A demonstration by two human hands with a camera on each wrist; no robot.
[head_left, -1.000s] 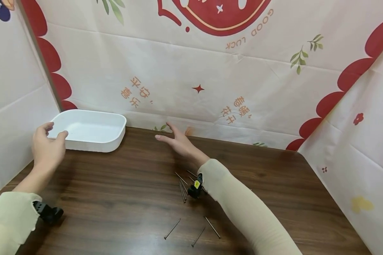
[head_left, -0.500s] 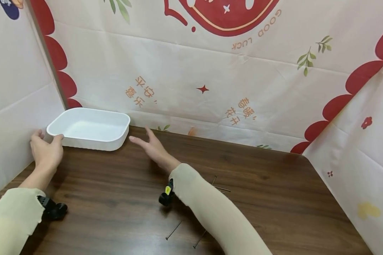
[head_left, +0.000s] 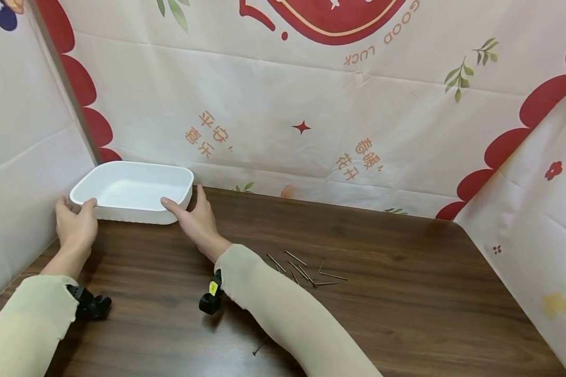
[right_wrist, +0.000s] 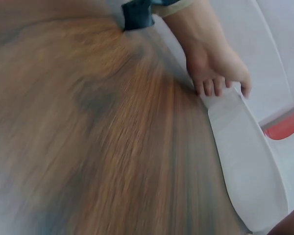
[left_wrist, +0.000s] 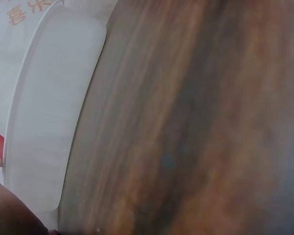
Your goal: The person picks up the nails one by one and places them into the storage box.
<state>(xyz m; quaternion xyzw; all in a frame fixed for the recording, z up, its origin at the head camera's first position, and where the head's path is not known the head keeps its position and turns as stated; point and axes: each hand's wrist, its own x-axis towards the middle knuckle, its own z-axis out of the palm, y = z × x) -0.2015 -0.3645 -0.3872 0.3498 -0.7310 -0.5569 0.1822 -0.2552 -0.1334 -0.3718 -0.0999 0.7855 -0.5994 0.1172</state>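
Observation:
At the table's back left sits a shallow white plastic tray (head_left: 127,215) with rounded corners and nothing inside. My left hand (head_left: 77,228) holds its left end, thumb at the front rim and fingers at the outer side. At the opposite end my right hand (head_left: 197,221) grips the right front corner, with the thumb over the rim and the other fingers partly hidden along the side. The right wrist view shows the left hand (right_wrist: 215,61) with its fingertips at the tray's end wall (right_wrist: 245,156). In the left wrist view the long wall (left_wrist: 51,107) stands along the wood.
Several long metal nails (head_left: 327,284) lie scattered mid-table, right of the right forearm. Another nail (head_left: 259,346) lies nearer the front, partly under the sleeve. Printed cloth walls (head_left: 264,104) close off the back and both sides of the brown wooden table (head_left: 405,293).
My right hand has moved left from over the table to the tray's right corner and taken hold of it. The left hand has stayed at the left end, its grip slightly lower.

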